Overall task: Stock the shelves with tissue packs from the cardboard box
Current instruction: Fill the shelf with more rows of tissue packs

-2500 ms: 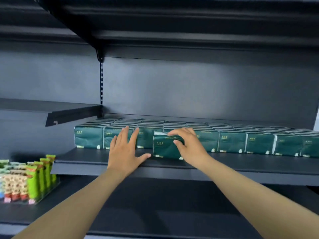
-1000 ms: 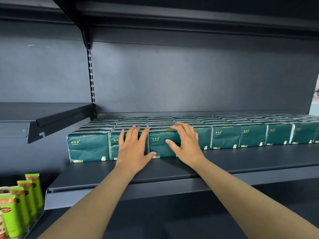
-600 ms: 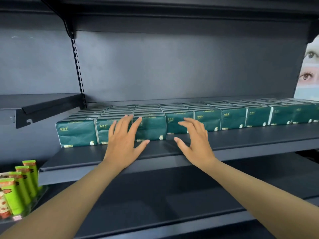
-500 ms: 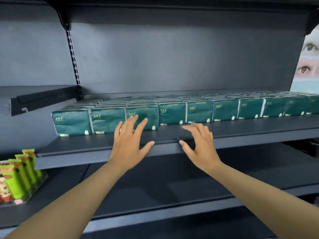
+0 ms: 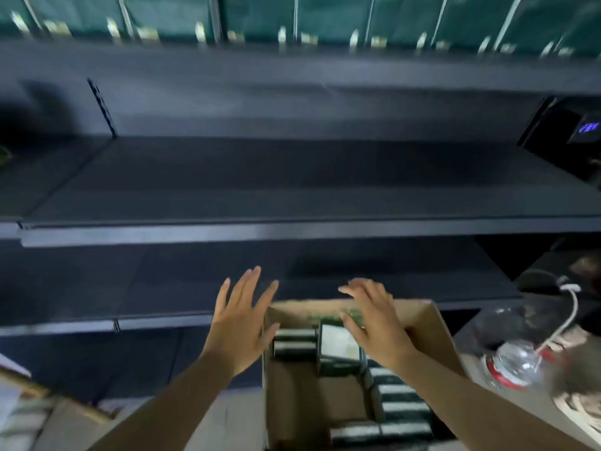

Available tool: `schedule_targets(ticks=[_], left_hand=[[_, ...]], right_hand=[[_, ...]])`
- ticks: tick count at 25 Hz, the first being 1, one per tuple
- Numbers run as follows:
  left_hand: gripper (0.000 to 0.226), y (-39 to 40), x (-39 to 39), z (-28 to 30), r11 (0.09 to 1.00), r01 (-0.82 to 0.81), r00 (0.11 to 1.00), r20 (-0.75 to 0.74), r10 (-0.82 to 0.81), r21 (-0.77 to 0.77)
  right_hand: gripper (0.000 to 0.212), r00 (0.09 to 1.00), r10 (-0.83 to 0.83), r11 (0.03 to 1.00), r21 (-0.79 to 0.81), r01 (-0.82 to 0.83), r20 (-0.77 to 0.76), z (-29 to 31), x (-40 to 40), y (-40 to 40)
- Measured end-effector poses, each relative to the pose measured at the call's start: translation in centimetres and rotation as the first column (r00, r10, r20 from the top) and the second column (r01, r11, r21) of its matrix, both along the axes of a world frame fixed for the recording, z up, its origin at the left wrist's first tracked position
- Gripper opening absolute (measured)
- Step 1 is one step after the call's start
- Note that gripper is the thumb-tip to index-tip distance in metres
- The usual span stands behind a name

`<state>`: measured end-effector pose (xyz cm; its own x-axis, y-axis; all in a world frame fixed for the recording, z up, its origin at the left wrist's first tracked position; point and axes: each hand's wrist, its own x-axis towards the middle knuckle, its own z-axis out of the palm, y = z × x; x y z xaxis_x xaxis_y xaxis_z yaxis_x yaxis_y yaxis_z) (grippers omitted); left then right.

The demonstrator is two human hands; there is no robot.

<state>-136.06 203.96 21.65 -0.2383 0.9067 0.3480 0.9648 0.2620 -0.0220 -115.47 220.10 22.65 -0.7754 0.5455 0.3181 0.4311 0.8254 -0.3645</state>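
Both hands are seen spread and holding nothing: the left hand (image 5: 242, 323) hovers with fingers straight at the 9 o'clock side of the cardboard box (image 5: 432, 327), outside its wall, and the right hand (image 5: 377, 320) hovers with fingers loosely extended above the far part of the box interior. No grip is formed on anything yet.

The tissue packs (image 5: 403, 415) left to stock lie inside the box, mostly along its 3 o'clock side and 6 o'clock edge, with one pack (image 5: 336, 348) standing up near the middle just below the right palm. A stocked row of green packs (image 5: 253, 17) is visible at 12 o'clock, on the upper shelf (image 5: 292, 76). The middle shelf (image 5: 292, 177) below it carries no packs where it can be seen. The view is blurred, so pack labels cannot be read.

The step in hand is judged to be the reach for the next pack. It would be done well if the upright pack is taken first, since it is the most exposed. The soft wrapper should be pinched across its short faces rather than crushed from above. The box wall should be steadied by the left hand if the box shifts. A clear bottle (image 5: 517, 359) and a white cable (image 5: 562, 317) lie at 3 o'clock and should be avoided on the lift.
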Motion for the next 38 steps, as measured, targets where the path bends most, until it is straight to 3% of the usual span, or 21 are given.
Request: schedule_targets(ticks=[5,8,10,15,20,26,30,34,38], left_hand=[[0.056,-3.1,5.8,-12.9,0.934,-0.158,0.946,0.222,0.236,-0.319],[0.062,-3.6,7.8,-17.1,0.907,-0.206,0.927,0.224,0.301,-0.367],[0.066,-3.7,8.4,-17.9,0.901,-0.241,0.911,0.237,0.338,-0.36],[0.063,-3.8,8.7,-18.2,0.931,-0.231,0.921,0.246,0.303,-0.282],[0.055,-3.6,8.8,-18.5,0.948,-0.245,0.921,0.256,0.293,-0.203],[0.055,-3.6,8.9,-18.9,0.949,-0.255,0.907,0.293,0.302,-0.187],[0.058,-3.7,8.8,-19.1,0.943,-0.257,0.891,0.325,0.316,-0.21],[0.056,-3.6,8.8,-19.3,0.944,-0.263,0.9,0.301,0.314,-0.198],[0.055,-3.6,8.9,-19.2,0.951,-0.261,0.909,0.289,0.3,-0.165]], right_hand=[[0.026,0.971,0.075,0.93,-0.368,0.014,0.226,-12.1,5.5,-1.8],[0.016,0.891,0.208,0.782,-0.616,0.097,0.404,-17.3,7.5,-2.6],[0.016,0.831,0.275,0.71,-0.685,0.163,0.483,-19.5,8.1,-2.8],[0.025,0.733,0.334,0.705,-0.673,0.223,0.592,-22.5,7.9,-1.9],[0.02,0.788,0.276,0.627,-0.725,0.286,0.549,-23.9,7.9,-1.4],[0.024,0.765,0.313,0.612,-0.735,0.292,0.563,-24.3,7.7,-0.6],[0.041,0.79,0.307,0.599,-0.753,0.272,0.53,-25.0,7.7,0.2],[0.057,0.761,0.355,0.695,-0.697,0.174,0.543,-25.3,7.4,0.3],[0.058,0.765,0.329,0.777,-0.619,0.113,0.553,-25.0,7.3,0.3]])
